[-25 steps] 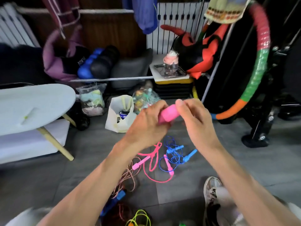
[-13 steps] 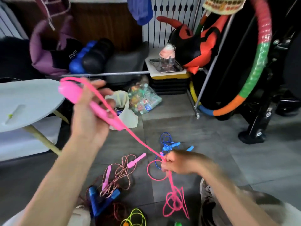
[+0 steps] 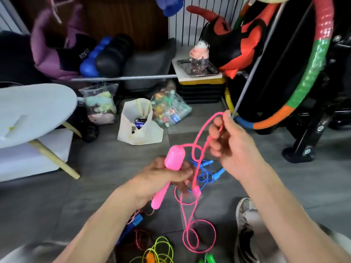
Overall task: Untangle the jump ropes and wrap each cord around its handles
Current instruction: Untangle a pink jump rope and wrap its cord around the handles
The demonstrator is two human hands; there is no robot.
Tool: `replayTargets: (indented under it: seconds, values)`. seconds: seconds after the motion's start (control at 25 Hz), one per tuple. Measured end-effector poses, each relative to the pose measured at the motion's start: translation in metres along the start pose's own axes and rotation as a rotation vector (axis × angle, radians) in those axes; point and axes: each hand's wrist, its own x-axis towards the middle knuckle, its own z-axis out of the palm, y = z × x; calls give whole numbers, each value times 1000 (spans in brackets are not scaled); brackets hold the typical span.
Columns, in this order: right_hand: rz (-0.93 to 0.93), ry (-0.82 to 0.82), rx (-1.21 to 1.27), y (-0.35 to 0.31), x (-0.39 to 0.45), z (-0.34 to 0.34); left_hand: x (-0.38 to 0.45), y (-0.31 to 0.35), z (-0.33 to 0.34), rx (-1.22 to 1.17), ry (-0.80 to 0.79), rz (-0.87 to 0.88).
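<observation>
two pink handles point(image 3: 171, 164) are clamped together in the left hand point(image 3: 157, 179), fingers closed round their middle, one bulbous end standing above the fist and a narrower end showing below it. the pink cord point(image 3: 206, 130) is led out from above that grip, up and across to the right hand point(image 3: 230, 147), where a loop of it is pinched between thumb and fingers; the hand is closed on the cord. below the left-hand grip the slack is left hanging in loose coils point(image 3: 199, 236) down to the floor.

the first turn of the wrap is judged to be in preparation. trouble could be caused by those hanging coils: if the cord is wound while they are still crossed, a knot could be pulled tight against the handles. directly beyond the grip a blue rope point(image 3: 206, 171) is spread on the floor, and under the left wrist a braided rope point(image 3: 135, 217) and a yellow-green rope point(image 3: 159, 249) are lying; any of them could be snagged and dragged up by the trailing pink slack. the pinch could also be lost if the loop is tensioned too sharply.
</observation>
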Motion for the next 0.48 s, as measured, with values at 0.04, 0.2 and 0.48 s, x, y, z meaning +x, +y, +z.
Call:
replayTargets:
  seconds: [0.04, 0.2, 0.48]
  values:
    - [-20, 40, -18, -7, 4, -4, -3, 2, 1, 52, -20, 18]
    - [-156, 315, 62, -40, 13, -39, -9, 10, -11, 98, -7, 43]
    - [-322, 610, -1447, -25, -1, -53, -10, 17, -10, -67, 71, -34]
